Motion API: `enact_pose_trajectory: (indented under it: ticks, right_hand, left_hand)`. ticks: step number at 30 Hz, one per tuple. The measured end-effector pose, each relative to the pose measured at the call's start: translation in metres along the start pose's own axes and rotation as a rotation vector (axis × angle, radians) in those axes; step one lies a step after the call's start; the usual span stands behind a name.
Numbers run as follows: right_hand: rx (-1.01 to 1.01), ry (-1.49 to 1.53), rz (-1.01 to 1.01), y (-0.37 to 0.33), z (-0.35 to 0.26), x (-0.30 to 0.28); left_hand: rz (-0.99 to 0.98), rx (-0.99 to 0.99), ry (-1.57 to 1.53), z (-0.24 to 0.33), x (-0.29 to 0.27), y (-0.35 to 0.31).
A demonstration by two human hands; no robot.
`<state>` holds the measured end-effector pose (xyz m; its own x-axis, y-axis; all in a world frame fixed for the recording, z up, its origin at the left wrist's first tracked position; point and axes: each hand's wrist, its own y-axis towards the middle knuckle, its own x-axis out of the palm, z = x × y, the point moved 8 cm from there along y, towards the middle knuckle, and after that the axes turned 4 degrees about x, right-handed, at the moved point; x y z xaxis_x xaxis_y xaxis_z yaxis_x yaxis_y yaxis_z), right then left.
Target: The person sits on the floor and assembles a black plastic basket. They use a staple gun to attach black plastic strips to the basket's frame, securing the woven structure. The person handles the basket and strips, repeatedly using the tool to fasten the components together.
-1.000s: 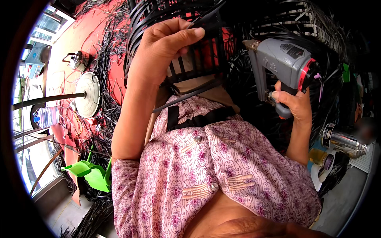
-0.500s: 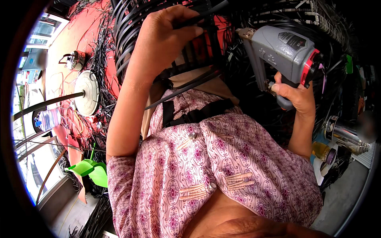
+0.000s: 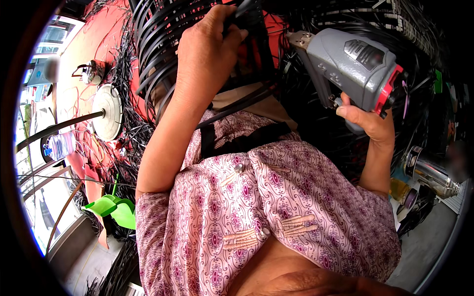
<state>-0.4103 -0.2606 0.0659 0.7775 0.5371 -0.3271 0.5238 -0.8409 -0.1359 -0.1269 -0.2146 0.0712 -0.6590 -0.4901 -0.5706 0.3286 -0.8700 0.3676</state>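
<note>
My right hand (image 3: 373, 118) is closed round the handle of a grey staple gun (image 3: 348, 64) with a red and black end piece. The tool's nose points to the upper left, apart from my left hand. Near the top edge, my left hand (image 3: 210, 47) pinches a black plastic strip (image 3: 248, 7) between thumb and fingers. Under and around that hand lies an open frame of curved black strips (image 3: 154, 42), partly hidden by my wrist. More long black strips (image 3: 247, 103) run across a brown cloth (image 3: 264, 111) on my lap.
Loose black strips (image 3: 131, 123) lie heaped on the red floor covering (image 3: 116, 34). To the left are a kettle (image 3: 93, 72), a round pale base with a pole (image 3: 107, 112), a water bottle (image 3: 61, 145) and a green dustpan (image 3: 116, 209). At right stands a metal flask (image 3: 429, 170).
My left hand has shifted slightly, and the strip end in it now points more upward. The curved strips moved a little left. The staple gun tilted slightly, still in my right hand.
</note>
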Motion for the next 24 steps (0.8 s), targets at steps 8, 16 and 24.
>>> enact_pose_trajectory:
  ticks: [8,16,24]
  right_hand:
    - [-0.225,-0.351,-0.066,0.009,-0.01,0.009]
    - [-0.414,-0.526,-0.093,0.015,-0.024,0.02]
    - [-0.304,-0.505,-0.101,0.019,-0.023,0.019]
  left_hand:
    - [0.029,0.006,0.055,-0.001,-0.002,0.0]
    - [0.035,-0.002,0.027,-0.003,-0.001,-0.002]
    - [0.081,0.049,0.029,-0.003,0.0,-0.004]
